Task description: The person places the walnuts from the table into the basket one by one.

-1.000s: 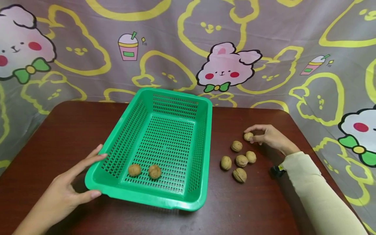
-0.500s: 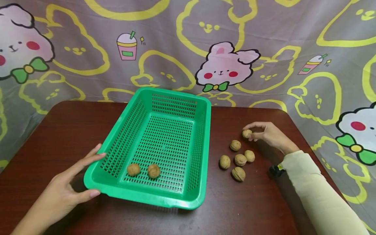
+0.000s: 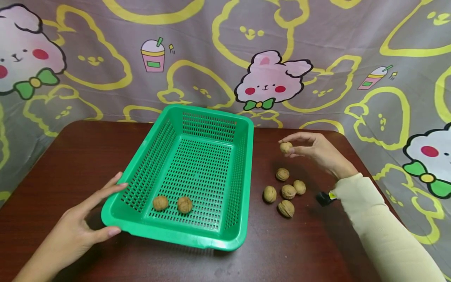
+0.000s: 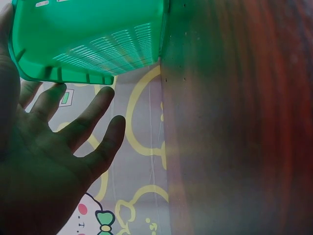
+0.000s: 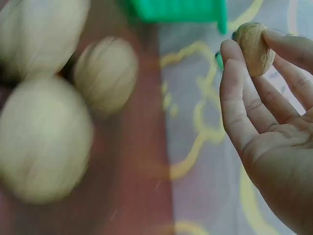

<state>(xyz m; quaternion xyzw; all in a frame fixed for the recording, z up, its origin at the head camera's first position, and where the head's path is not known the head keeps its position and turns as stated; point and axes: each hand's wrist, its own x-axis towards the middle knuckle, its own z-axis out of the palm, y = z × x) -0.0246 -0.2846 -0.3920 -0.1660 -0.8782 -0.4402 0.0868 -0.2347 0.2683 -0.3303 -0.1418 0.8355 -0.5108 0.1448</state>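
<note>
Pinching a walnut (image 3: 285,147) in its fingertips, the right hand (image 3: 315,150) holds it up above the table (image 3: 70,156), right of the green basket (image 3: 197,235). The left hand (image 3: 75,231) lies flat and relaxed against the basket's near left corner. The nut is round, hard and bumpy, so I think it could slip and roll away. The plastic basket has little holes and holds two walnuts (image 3: 172,204). Five more (image 3: 286,191) sit on the smooth brown wood.

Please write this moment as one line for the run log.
right hand: pinches walnut above table | left hand: rests on green basket corner | basket: two walnuts | table: five walnuts
</note>
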